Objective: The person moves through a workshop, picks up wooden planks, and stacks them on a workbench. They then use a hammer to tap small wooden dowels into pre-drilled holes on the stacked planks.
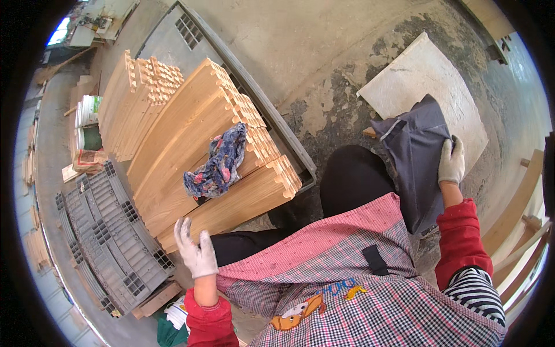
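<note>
Underfoot, a rough, stained concrete floor [324, 110] is showing, with a pale square slab [425, 72] lying on it and stacks of light wooden boards [191, 133] resting on a grey pallet, a patterned rag [218, 163] draped over them. Meanwhile the right hand [451, 162], gloved, is gripping a dark grey cloth [413, 153] hanging beside the knee, while the left hand [195, 248], fingers spread and holding nothing, is hovering near the boards' front edge, beside grey plastic crates [107, 237].
</note>
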A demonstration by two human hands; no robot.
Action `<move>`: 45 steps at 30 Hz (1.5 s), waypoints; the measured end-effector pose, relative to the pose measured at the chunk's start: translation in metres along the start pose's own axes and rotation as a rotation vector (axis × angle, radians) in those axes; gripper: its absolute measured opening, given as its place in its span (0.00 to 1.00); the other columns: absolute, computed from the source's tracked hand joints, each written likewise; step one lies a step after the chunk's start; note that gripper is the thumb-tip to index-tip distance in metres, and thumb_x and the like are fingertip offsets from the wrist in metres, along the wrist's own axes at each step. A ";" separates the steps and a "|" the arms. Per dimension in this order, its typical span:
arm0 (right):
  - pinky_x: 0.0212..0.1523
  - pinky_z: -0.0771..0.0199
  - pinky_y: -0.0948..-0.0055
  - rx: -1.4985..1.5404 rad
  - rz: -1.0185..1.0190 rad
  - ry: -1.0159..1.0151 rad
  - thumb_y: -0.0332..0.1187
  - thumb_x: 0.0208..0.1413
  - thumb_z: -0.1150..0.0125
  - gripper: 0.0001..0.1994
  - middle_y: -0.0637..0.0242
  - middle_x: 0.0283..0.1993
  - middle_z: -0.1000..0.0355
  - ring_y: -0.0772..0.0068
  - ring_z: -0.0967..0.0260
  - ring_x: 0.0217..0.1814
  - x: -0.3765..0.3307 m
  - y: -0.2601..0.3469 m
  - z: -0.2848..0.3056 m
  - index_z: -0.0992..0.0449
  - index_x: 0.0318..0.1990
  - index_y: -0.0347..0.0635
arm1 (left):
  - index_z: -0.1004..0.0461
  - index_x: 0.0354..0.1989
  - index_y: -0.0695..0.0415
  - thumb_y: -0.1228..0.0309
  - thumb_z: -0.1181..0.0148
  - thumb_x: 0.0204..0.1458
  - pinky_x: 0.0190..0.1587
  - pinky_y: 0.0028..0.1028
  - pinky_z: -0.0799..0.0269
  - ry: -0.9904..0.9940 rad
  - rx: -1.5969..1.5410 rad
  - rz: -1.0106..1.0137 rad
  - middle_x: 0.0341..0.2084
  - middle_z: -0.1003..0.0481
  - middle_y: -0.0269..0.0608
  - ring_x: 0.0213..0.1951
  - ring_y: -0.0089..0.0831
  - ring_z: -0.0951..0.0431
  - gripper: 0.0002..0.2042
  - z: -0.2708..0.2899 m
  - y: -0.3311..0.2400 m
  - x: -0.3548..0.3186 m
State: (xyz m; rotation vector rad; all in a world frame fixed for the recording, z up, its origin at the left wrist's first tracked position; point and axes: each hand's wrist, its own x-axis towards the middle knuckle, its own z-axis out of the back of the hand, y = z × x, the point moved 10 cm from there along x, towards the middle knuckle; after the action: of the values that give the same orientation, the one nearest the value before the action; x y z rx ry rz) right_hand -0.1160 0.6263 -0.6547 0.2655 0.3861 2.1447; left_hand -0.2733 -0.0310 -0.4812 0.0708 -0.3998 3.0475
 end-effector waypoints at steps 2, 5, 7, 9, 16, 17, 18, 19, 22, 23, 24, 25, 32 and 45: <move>0.53 0.36 0.60 -0.010 0.019 -0.012 0.50 0.59 0.56 0.24 0.51 0.54 0.33 0.49 0.35 0.54 -0.007 0.010 0.003 0.33 0.54 0.42 | 0.36 0.56 0.62 0.71 0.46 0.50 0.63 0.36 0.48 -0.001 -0.167 -0.017 0.57 0.40 0.53 0.61 0.44 0.41 0.23 -0.013 -0.017 0.016; 0.54 0.36 0.60 0.014 0.085 -0.063 0.50 0.59 0.54 0.25 0.52 0.54 0.33 0.50 0.35 0.55 -0.010 0.016 0.014 0.35 0.56 0.43 | 0.38 0.57 0.60 0.69 0.46 0.50 0.64 0.36 0.49 -0.011 -0.173 -0.079 0.59 0.42 0.53 0.63 0.44 0.45 0.24 -0.058 -0.029 0.055; 0.55 0.38 0.59 -0.053 0.137 -0.150 0.49 0.59 0.53 0.25 0.51 0.56 0.35 0.49 0.38 0.57 -0.011 0.024 0.022 0.36 0.57 0.42 | 0.38 0.58 0.58 0.65 0.47 0.52 0.64 0.40 0.50 -0.113 -0.104 -0.062 0.60 0.44 0.55 0.63 0.45 0.46 0.23 -0.071 -0.028 0.077; 0.57 0.40 0.58 0.023 0.310 -0.346 0.43 0.58 0.50 0.23 0.51 0.57 0.37 0.49 0.40 0.58 -0.027 0.088 0.063 0.37 0.58 0.40 | 0.37 0.58 0.57 0.63 0.49 0.54 0.63 0.43 0.51 -0.222 0.030 -0.062 0.61 0.45 0.56 0.63 0.47 0.45 0.23 -0.072 -0.033 0.100; 0.62 0.44 0.62 0.896 -0.004 0.842 0.49 0.57 0.55 0.28 0.43 0.54 0.36 0.50 0.40 0.59 -0.207 0.301 -0.113 0.36 0.55 0.30 | 0.28 0.48 0.53 0.58 0.59 0.57 0.59 0.45 0.47 -0.360 0.151 -0.057 0.46 0.27 0.43 0.51 0.42 0.30 0.18 -0.091 -0.039 0.122; 0.61 0.44 0.60 0.751 -0.038 0.795 0.50 0.58 0.57 0.29 0.42 0.56 0.38 0.48 0.41 0.60 -0.222 0.299 -0.134 0.38 0.56 0.30 | 0.27 0.46 0.53 0.59 0.59 0.57 0.58 0.46 0.46 -0.365 0.145 -0.071 0.44 0.26 0.44 0.50 0.42 0.29 0.18 -0.094 -0.041 0.121; 0.61 0.44 0.58 0.622 -0.062 0.760 0.51 0.58 0.59 0.30 0.41 0.57 0.39 0.45 0.43 0.60 -0.233 0.299 -0.145 0.40 0.57 0.31 | 0.26 0.45 0.54 0.59 0.59 0.57 0.58 0.46 0.46 -0.384 0.158 -0.081 0.42 0.25 0.44 0.48 0.43 0.28 0.18 -0.088 -0.040 0.120; 0.61 0.44 0.58 0.647 -0.106 0.823 0.51 0.58 0.59 0.30 0.41 0.57 0.40 0.45 0.43 0.61 -0.243 0.297 -0.160 0.40 0.58 0.31 | 0.25 0.42 0.58 0.61 0.59 0.57 0.54 0.45 0.41 -0.458 0.192 -0.147 0.39 0.24 0.46 0.44 0.45 0.27 0.18 -0.088 -0.046 0.115; 0.60 0.44 0.57 0.690 -0.180 0.952 0.50 0.58 0.59 0.30 0.42 0.58 0.41 0.44 0.44 0.61 -0.264 0.289 -0.182 0.41 0.58 0.32 | 0.27 0.45 0.59 0.59 0.61 0.58 0.50 0.43 0.37 -0.479 0.177 -0.215 0.41 0.25 0.50 0.44 0.49 0.28 0.20 -0.092 -0.051 0.113; 0.60 0.44 0.57 0.693 -0.167 0.946 0.50 0.58 0.59 0.30 0.42 0.58 0.41 0.44 0.44 0.60 -0.266 0.291 -0.184 0.41 0.58 0.32 | 0.27 0.45 0.60 0.60 0.61 0.58 0.50 0.43 0.37 -0.475 0.174 -0.223 0.40 0.25 0.51 0.44 0.50 0.28 0.20 -0.090 -0.052 0.114; 0.60 0.44 0.57 0.694 -0.151 0.934 0.50 0.58 0.59 0.30 0.42 0.58 0.41 0.44 0.44 0.60 -0.265 0.292 -0.182 0.41 0.58 0.32 | 0.27 0.45 0.61 0.60 0.61 0.58 0.49 0.42 0.37 -0.475 0.160 -0.225 0.40 0.25 0.51 0.44 0.50 0.28 0.20 -0.090 -0.051 0.114; 0.62 0.47 0.56 0.679 -0.151 1.002 0.51 0.59 0.62 0.31 0.44 0.63 0.46 0.46 0.48 0.64 -0.269 0.294 -0.185 0.44 0.61 0.34 | 0.27 0.45 0.61 0.60 0.61 0.58 0.49 0.42 0.37 -0.475 0.145 -0.228 0.40 0.25 0.51 0.43 0.50 0.28 0.20 -0.090 -0.050 0.113; 0.66 0.54 0.49 0.470 -0.105 1.119 0.57 0.60 0.67 0.36 0.52 0.71 0.59 0.49 0.61 0.72 -0.283 0.299 -0.190 0.54 0.67 0.39 | 0.27 0.44 0.64 0.60 0.61 0.59 0.47 0.42 0.35 -0.494 0.164 -0.255 0.39 0.25 0.55 0.42 0.51 0.27 0.21 -0.094 -0.049 0.112; 0.62 0.43 0.59 0.593 -0.382 0.960 0.38 0.55 0.58 0.23 0.56 0.62 0.42 0.52 0.45 0.63 -0.277 0.271 -0.195 0.37 0.59 0.44 | 0.28 0.43 0.65 0.62 0.61 0.59 0.46 0.43 0.35 -0.504 0.172 -0.270 0.38 0.26 0.55 0.41 0.53 0.28 0.19 -0.096 -0.044 0.112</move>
State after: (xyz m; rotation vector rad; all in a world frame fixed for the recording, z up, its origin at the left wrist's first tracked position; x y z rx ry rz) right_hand -0.2304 0.2188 -0.7477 -0.5111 1.4893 1.6017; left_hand -0.3856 0.0428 -0.5562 0.8377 -0.1318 2.7542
